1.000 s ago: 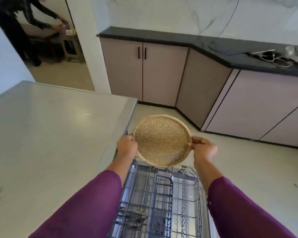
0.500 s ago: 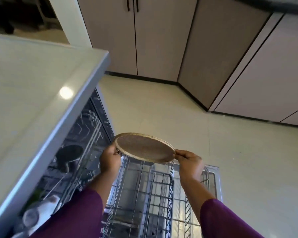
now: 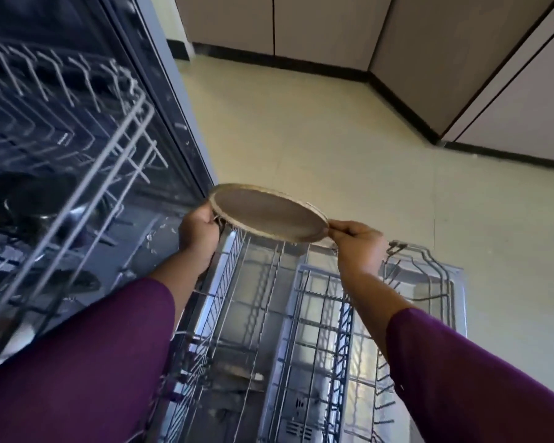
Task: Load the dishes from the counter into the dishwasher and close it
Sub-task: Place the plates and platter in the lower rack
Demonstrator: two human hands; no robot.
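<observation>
1. We hold the plate point(image 3: 269, 215) nearly flat, in the air above the far end of the pulled-out lower rack point(image 3: 301, 314). It is not in any slot yet.
2. Our left hand point(image 3: 199, 231) curls round the left rim. Our right hand point(image 3: 359, 244) pinches the right rim with thumb and fingertips. That pinch looks shallow, so a slip there likely drops the plate onto the wires.
3. The plate is flat, but the prongs need it on edge. If we lower it without tilting, it probably lies across the prongs, rocks and blocks the slots.
4. From this view the plate sits near the rack's far edge, with bare floor point(image 3: 333, 139) beyond. If we overshoot, it misses the rack.
5. A hard set-down could chip the rim on the wire.
6. The upper rack point(image 3: 77, 155) is near our left sleeve point(image 3: 93, 362). A wide elbow swing could catch it and jolt the grip.
7. The rack's near part is blurred, so we cannot tell which slots are free. A blind drop risks hitting something already there.
</observation>
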